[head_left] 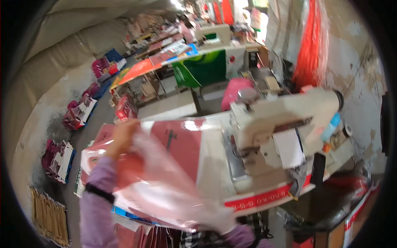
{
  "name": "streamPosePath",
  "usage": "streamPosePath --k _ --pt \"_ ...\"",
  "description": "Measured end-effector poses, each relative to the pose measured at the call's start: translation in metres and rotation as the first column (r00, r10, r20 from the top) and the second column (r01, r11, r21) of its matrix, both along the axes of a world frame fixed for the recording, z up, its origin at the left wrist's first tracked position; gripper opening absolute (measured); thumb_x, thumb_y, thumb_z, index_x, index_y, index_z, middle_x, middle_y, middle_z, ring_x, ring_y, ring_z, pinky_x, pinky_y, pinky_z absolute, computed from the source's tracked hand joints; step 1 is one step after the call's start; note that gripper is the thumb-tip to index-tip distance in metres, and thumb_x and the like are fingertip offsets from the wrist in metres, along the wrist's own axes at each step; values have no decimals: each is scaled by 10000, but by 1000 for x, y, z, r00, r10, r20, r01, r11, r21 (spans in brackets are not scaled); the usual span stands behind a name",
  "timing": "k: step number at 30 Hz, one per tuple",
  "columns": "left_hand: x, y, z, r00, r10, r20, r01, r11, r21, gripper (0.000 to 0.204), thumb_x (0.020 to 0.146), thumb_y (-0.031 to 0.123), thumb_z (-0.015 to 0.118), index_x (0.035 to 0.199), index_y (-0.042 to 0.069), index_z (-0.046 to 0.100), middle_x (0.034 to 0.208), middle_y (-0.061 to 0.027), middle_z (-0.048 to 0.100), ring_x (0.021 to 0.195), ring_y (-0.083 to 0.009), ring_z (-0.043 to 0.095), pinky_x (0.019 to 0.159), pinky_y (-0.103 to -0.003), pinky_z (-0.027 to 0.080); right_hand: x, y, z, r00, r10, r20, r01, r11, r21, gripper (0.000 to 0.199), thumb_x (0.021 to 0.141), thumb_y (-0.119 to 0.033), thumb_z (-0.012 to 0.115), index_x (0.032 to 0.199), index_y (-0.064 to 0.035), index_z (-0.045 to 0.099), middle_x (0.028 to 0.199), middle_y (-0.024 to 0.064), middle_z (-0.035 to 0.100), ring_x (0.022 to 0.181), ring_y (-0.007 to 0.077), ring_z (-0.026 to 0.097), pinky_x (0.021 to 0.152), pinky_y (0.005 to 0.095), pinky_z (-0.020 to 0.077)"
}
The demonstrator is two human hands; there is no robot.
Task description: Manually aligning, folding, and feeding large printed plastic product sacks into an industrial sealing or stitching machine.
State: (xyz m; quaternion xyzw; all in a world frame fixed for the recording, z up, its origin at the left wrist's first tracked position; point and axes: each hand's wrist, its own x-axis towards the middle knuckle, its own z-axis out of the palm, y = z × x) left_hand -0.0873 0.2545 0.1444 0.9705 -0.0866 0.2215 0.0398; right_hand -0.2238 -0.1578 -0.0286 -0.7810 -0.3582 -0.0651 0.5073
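Observation:
A glossy, pinkish see-through plastic sheet (165,182) stretches slantwise between my two hands, blurred by motion. My left hand (125,138) is closed at its upper left end, over the far left part of the sewing table. My right hand (221,219) is at its lower right end near the table's front edge, its fingers smeared and partly covered by the plastic. Beneath lies a flat dark-pink panel (182,144) with a dark printed mark and a shiny clear cover. To the right stands a cream industrial sewing machine (285,111), with neither hand touching it.
White paper (288,148) hangs on the machine, beside a black phone-like object (318,168). Dark-pink pieces (140,237) lie by my lap. Bundles of maroon and white pieces (60,161) line the left floor. Farther off are a green-draped table (200,68) and a seated person (187,31).

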Motion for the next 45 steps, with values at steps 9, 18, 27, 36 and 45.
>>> streamPosePath --k 9,18,27,36,45 --pt "114 -241 -183 772 -534 -344 208 725 -657 315 680 -143 543 864 41 720 804 -101 700 718 -229 667 677 -296 517 -92 -198 -38 810 -412 -417 385 910 -153 390 805 -205 693 1148 -23 660 949 120 694 839 241 677 731 310 519" --pt "91 -254 -176 687 -645 -335 575 764 -292 322 693 50 637 944 220 746 849 -98 696 761 -305 651 687 -402 527 -102 -215 -95 897 -332 -291 254 928 -273 290 679 -321 718 900 -135 693 666 97 596 600 322 592 532 419 460" --pt "-12 -307 -151 195 -841 -505 774 448 -447 237 845 221 585 965 20 620 1007 -128 633 906 -333 609 833 -448 468 -53 -160 -44 830 -243 -502 144 963 -227 375 841 -213 593 1211 -155 625 825 131 651 713 296 640 613 372 494" --pt "5 -198 -18 911 -108 -397 378 603 703 142 790 200 602 850 107 691 703 -75 633 674 -260 633 612 -437 457 104 -65 -27 871 -483 -96 397 805 -441 361 874 -90 584 1232 -106 620 639 131 623 538 247 610 520 339 484" --pt "-167 -289 -92 71 -705 -705 -744 434 -509 279 982 284 570 1073 24 612 859 0 618 679 -73 573 570 -208 472 -8 -12 -94 602 319 -732 10 914 406 343 980 -124 435 1289 13 494 1065 64 610 925 141 596 771 289 509"
